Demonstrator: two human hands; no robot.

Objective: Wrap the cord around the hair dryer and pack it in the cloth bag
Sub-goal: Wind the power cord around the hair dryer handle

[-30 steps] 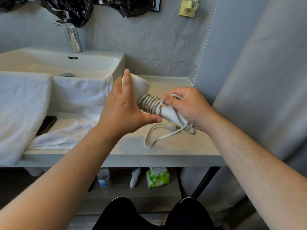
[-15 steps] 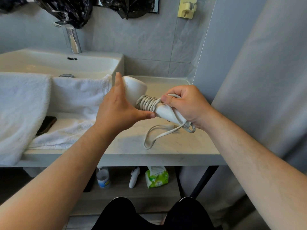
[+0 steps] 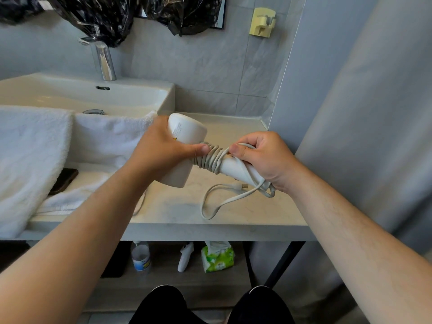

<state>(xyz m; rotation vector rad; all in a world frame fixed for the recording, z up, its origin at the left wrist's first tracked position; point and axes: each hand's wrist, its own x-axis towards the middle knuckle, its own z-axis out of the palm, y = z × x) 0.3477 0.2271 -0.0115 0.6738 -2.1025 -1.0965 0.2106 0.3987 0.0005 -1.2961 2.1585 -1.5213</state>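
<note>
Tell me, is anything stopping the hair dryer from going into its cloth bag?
No cloth bag shows in this view, so that path cannot be judged. The white plastic hair dryer is held by the left hand and right hand. A loose loop of its pale cord and the plug still lie unwrapped on the counter.

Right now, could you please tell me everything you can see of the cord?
The cord is off-white and looks rubbery. Part of it is wound in tight turns around the dryer handle, between the left hand and the right hand. One strand runs under the right hand's fingers and along the handle. The rest hangs as a slack loop onto the counter, where the plug lies.
</note>
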